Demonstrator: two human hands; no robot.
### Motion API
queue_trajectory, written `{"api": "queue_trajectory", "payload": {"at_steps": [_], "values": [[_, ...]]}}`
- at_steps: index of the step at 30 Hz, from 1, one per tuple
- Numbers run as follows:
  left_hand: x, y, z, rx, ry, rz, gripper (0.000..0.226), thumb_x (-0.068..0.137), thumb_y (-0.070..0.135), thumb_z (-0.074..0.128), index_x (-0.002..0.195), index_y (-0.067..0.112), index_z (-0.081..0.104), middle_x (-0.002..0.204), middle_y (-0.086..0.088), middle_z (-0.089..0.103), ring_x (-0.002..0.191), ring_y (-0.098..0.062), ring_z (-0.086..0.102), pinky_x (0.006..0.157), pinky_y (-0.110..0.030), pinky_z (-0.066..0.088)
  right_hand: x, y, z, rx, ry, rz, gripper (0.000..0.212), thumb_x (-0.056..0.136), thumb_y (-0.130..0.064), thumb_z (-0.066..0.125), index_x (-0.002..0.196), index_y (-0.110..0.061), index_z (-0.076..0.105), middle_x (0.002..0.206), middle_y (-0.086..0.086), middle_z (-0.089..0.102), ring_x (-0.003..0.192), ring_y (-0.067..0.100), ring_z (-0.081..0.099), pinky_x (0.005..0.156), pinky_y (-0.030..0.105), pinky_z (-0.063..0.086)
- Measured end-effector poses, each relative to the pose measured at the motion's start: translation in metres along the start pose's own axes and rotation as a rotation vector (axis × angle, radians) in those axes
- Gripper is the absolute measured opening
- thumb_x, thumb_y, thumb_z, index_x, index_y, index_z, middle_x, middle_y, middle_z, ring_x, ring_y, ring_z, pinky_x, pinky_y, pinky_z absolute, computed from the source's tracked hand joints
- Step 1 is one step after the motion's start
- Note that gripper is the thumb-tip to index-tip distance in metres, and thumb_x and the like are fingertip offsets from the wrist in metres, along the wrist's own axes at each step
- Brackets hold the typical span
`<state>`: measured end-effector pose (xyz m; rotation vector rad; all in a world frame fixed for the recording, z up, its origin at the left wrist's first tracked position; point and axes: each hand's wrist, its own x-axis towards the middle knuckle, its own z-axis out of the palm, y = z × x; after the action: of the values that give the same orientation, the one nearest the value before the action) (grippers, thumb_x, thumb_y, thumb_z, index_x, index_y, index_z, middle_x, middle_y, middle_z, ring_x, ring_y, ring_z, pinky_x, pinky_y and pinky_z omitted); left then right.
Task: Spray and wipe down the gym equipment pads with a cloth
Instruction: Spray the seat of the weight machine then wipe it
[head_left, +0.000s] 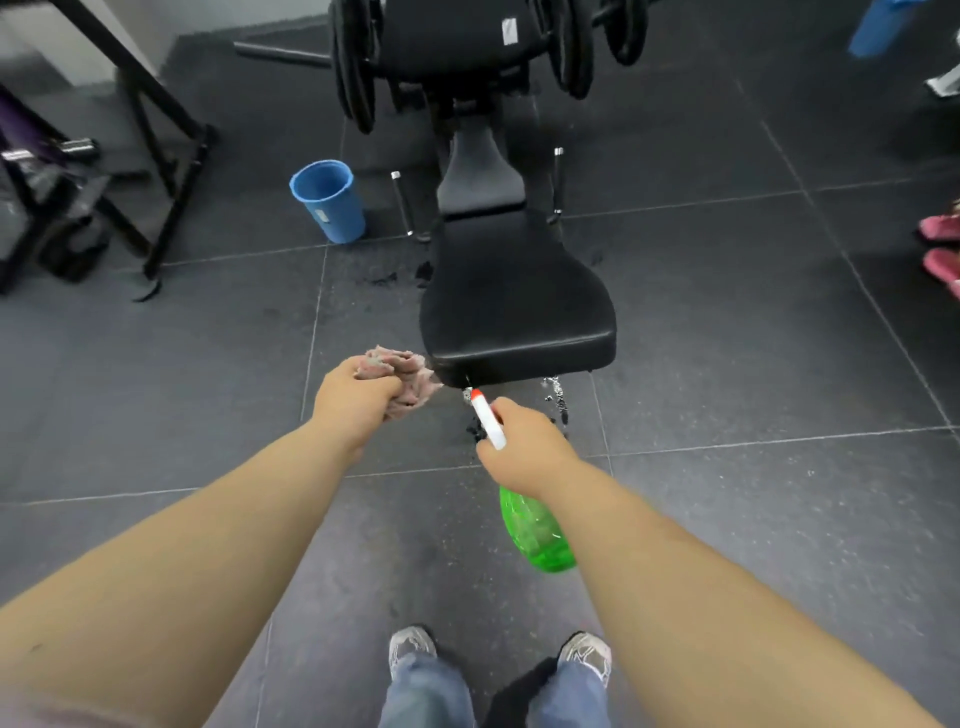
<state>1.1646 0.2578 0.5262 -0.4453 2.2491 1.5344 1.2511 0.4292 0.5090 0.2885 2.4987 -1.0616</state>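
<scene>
1. Two dark pads are seen on one bench: the large seat pad (519, 291) is placed in the middle of the view, and a narrower pad (480, 176) is set beyond it; the long axis of the seat pad runs straight away from the person, with its wide near end turned to the hands.
2. Weight plates (356, 67) are hung at the far end; a blue bucket (328, 200) is stood on the floor, left of the bench and apart from it.
3. The spray bottle (535, 530) is gripped at its neck by the right hand (524, 447), with the fingers curled round it; the white nozzle with the red tip is pointed forward at the near edge of the seat pad, just short of it.
4. The cloth (400, 379) is held bunched in the left hand (358, 400), with the fingers closed round it; its loose end lies at the near left corner of the pad, so this hand is judged the nearer; real contact cannot be told.
5. The nozzle probably needs to be raised over the top surface; the wipe is best led along the long axis.
6. A white label (509, 31) is seen on the farthest pad and a pale sticker (323, 214) on the bucket; no writing can be read, and no brand is found on the bottle.
</scene>
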Motion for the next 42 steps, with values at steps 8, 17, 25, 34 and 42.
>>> {"api": "queue_trajectory", "payload": {"at_steps": [8, 17, 25, 34, 42], "values": [[-0.006, -0.007, -0.001, -0.034, -0.004, -0.010, 0.037, 0.083, -0.008, 0.051, 0.099, 0.017, 0.073, 0.092, -0.002, 0.076, 0.083, -0.012, 0.072, 0.072, -0.025, 0.055, 0.002, -0.003, 0.010, -0.003, -0.012, 0.075, 0.008, 0.093, -0.022, 0.045, 0.099, -0.016, 0.043, 0.106, 0.005, 0.058, 0.090, 0.028, 0.049, 0.072, 0.032, 0.036], [0.001, -0.007, 0.000, -0.021, -0.006, -0.022, 0.036, 0.081, 0.000, 0.056, 0.097, 0.025, 0.075, 0.098, 0.001, 0.076, 0.099, -0.021, 0.071, 0.090, -0.041, 0.058, 0.002, 0.010, -0.004, -0.036, 0.096, 0.167, 0.019, 0.096, -0.021, 0.042, 0.113, -0.012, 0.047, 0.109, 0.006, 0.054, 0.091, 0.026, 0.045, 0.075, 0.033, 0.039], [-0.005, 0.003, 0.028, 0.002, -0.054, 0.014, 0.034, 0.084, -0.001, 0.055, 0.091, 0.026, 0.073, 0.095, -0.001, 0.075, 0.096, -0.021, 0.071, 0.089, -0.039, 0.058, 0.000, 0.041, -0.027, 0.018, 0.235, 0.308, 0.025, 0.097, -0.024, 0.043, 0.116, -0.009, 0.049, 0.114, 0.009, 0.057, 0.096, 0.028, 0.052, 0.078, 0.035, 0.042], [-0.015, 0.003, 0.062, 0.044, -0.075, 0.035, 0.030, 0.085, 0.002, 0.057, 0.100, 0.023, 0.071, 0.097, -0.002, 0.074, 0.095, -0.020, 0.070, 0.081, -0.033, 0.058, -0.011, 0.081, -0.041, 0.098, 0.268, 0.388, 0.013, 0.091, -0.023, 0.051, 0.098, -0.013, 0.045, 0.100, 0.006, 0.056, 0.088, 0.028, 0.052, 0.070, 0.033, 0.039], [-0.034, -0.018, 0.074, 0.022, -0.055, -0.003, 0.027, 0.087, 0.002, 0.058, 0.099, 0.023, 0.068, 0.097, -0.002, 0.073, 0.091, -0.016, 0.069, 0.074, -0.028, 0.056, -0.023, 0.097, -0.028, 0.073, 0.169, 0.272, 0.011, 0.094, -0.024, 0.047, 0.089, -0.015, 0.045, 0.093, 0.005, 0.054, 0.083, 0.028, 0.050, 0.069, 0.032, 0.039]]}}
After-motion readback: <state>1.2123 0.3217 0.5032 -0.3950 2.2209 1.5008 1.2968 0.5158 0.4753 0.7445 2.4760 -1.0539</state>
